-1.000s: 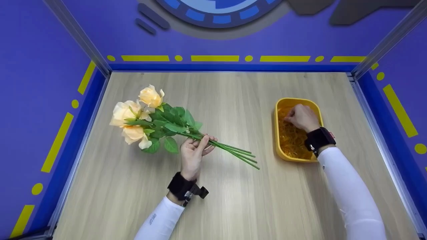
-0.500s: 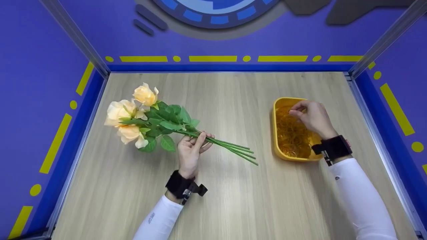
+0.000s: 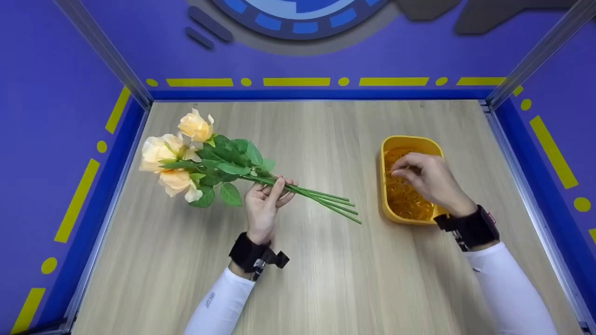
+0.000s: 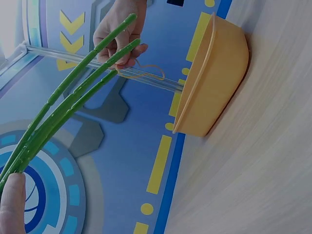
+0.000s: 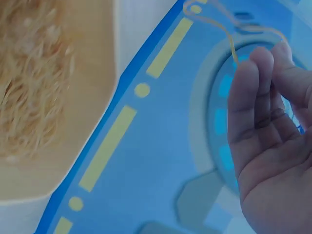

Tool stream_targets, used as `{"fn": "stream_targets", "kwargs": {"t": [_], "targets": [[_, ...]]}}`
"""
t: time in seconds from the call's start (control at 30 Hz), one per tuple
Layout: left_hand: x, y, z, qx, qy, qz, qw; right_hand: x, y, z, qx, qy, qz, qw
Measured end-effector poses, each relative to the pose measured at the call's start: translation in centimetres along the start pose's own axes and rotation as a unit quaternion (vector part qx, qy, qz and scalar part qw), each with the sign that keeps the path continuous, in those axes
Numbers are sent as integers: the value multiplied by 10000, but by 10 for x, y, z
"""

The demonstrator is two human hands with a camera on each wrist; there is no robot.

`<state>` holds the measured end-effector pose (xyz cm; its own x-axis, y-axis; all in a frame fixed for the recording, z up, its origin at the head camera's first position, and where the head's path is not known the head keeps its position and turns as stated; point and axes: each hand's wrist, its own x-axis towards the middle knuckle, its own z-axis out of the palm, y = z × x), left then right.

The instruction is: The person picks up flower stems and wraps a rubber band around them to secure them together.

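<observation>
In the head view my left hand (image 3: 263,209) holds a bunch of peach roses (image 3: 160,152) by the green stems (image 4: 68,105), thumb across them. The blooms lean to the far left and the bare stem ends point right, above the table. My right hand (image 3: 430,179) is over the yellow bin (image 3: 383,190), fingertips and thumb together. Between them it pinches a thin yellowish rubber band (image 5: 213,22), which dangles as a loose loop in both wrist views. Inside the bin lies a heap of similar rubber bands (image 3: 405,200).
The bin stands on the right part of the wood-grain table (image 3: 321,260). Blue panels (image 3: 298,65) with yellow dashes close off the back and both sides. Metal posts stand at the back corners.
My right hand has come up out of the bin with a rubber band and shifted right, then slightly back left. My left hand has moved the roses slightly up and left.
</observation>
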<state>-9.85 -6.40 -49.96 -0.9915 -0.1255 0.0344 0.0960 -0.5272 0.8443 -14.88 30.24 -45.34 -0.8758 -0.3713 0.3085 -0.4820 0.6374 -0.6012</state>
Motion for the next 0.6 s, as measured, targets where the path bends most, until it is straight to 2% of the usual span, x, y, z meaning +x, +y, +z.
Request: {"fn": "stream_targets", "kwargs": {"t": [0.2, 0.37, 0.6], "targets": [[1, 3, -1, -75, -152, 118, 9998, -7, -18, 14, 182, -84, -709, 9973], [1, 3, -2, -130, -224, 171, 9995, -11, -27, 26, 482, -226, -972, 9938], [0, 2, -2, -120, -254, 75, 9996, -13, -34, 43, 784, -191, -1324, 9879]]}}
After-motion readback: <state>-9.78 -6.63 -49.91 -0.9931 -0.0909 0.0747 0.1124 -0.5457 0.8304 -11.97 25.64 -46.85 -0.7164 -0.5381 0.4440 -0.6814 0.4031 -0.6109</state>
